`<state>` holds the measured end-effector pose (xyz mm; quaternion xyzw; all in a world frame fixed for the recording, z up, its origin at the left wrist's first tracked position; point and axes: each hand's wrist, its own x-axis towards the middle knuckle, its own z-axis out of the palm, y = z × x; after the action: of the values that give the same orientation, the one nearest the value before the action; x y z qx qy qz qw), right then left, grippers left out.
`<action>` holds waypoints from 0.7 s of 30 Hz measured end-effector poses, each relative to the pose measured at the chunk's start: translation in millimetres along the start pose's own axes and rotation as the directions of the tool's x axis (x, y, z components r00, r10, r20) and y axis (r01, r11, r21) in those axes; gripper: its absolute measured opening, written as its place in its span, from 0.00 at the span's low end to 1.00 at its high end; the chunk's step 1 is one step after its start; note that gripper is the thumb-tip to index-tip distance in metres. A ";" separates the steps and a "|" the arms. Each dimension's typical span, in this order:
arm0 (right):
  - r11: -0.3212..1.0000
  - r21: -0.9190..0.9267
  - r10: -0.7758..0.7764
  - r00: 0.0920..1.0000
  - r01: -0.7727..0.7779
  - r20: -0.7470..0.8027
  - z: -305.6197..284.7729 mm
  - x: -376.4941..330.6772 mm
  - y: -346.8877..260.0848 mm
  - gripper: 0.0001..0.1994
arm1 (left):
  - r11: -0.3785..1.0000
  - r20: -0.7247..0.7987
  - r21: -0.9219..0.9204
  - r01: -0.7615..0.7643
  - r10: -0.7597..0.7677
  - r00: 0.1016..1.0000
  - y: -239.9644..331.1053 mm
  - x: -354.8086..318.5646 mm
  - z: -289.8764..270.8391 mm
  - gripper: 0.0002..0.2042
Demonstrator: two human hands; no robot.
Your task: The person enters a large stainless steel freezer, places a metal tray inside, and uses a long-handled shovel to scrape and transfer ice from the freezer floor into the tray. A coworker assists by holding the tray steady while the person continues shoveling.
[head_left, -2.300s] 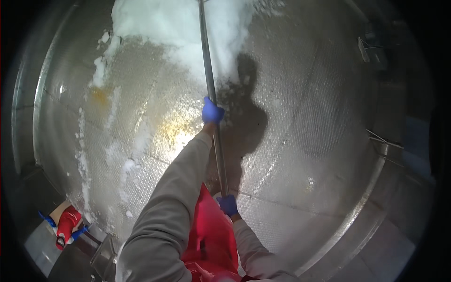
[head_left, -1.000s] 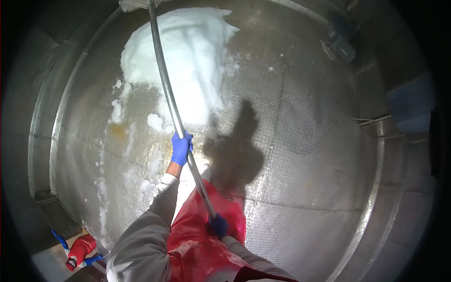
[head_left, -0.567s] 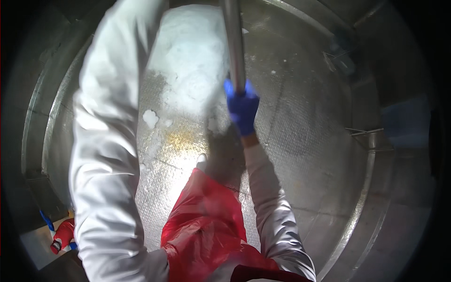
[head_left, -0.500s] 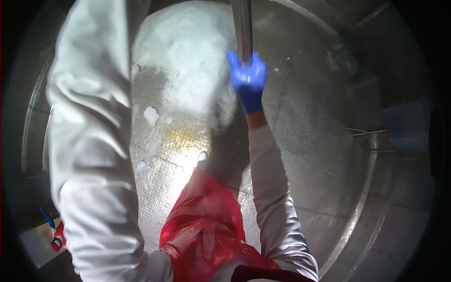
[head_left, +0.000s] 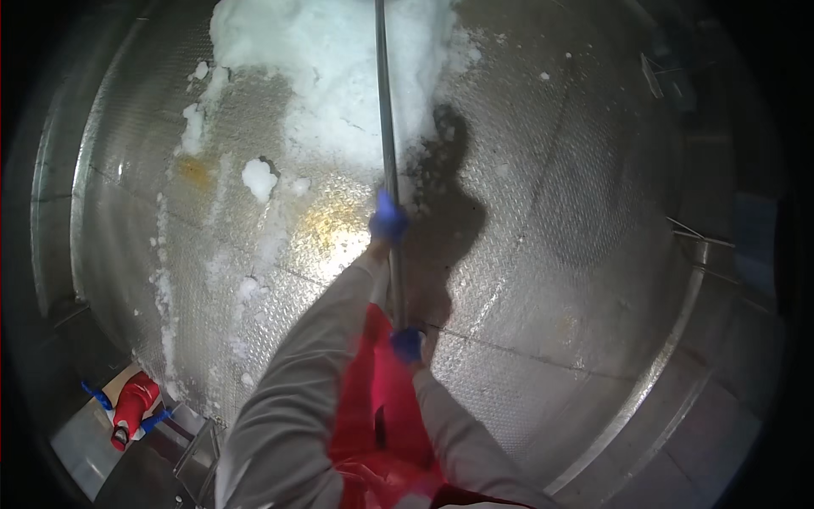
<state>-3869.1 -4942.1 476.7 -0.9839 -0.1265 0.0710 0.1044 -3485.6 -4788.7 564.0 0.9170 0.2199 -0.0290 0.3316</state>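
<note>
A long metal pole runs from near my body up over a white, snow-like heap; its far end is beyond the upper edge of the view. In its blue glove, my left hand is closed round the middle of the visible shaft, blurred a little. Closer to my red apron, my right hand, also gloved in blue, is closed round the pole's near end. The heap is lumpy and spreads over the textured metal floor.
A loose white lump and a trail of crumbs lie left of the heap. At the lower left is another person in red with blue gloves. A curved metal rim borders the floor on the right.
Both hands have come back toward my body, drawing the pole with them. My left hand, out of view before, now shows. More floor and the other person are visible.
</note>
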 end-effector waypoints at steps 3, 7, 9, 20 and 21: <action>0.701 0.389 0.436 0.792 -0.597 0.428 -87.5 51.6 20.8 0.12 | 0.950 0.339 -0.048 0.310 -0.276 0.899 16.5 -11.1 44.5 0.33; 0.627 0.439 0.460 0.761 -0.644 0.458 -161.7 42.9 6.6 0.14 | 0.932 0.411 -0.137 0.336 -0.255 0.875 36.2 -13.2 20.3 0.27; 0.799 0.358 0.345 0.856 -0.483 0.386 -188.0 22.6 3.9 0.15 | 0.925 0.400 -0.171 0.340 -0.250 0.882 39.0 -30.9 12.5 0.26; 0.199 0.633 0.363 0.656 -0.749 0.662 -280.2 12.3 -109.8 0.15 | 0.929 0.467 -0.171 0.329 -0.218 0.857 30.6 -47.2 -79.6 0.26; 0.278 0.616 0.343 0.675 -0.737 0.653 -290.8 -1.8 -123.6 0.15 | 0.918 0.438 -0.207 0.338 -0.222 0.871 -4.3 -59.3 -67.9 0.26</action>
<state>-3851.5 -4880.2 786.1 -0.7399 0.2591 0.3516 0.5116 -3547.2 -4766.4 626.1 0.7930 0.2802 -0.2354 0.4871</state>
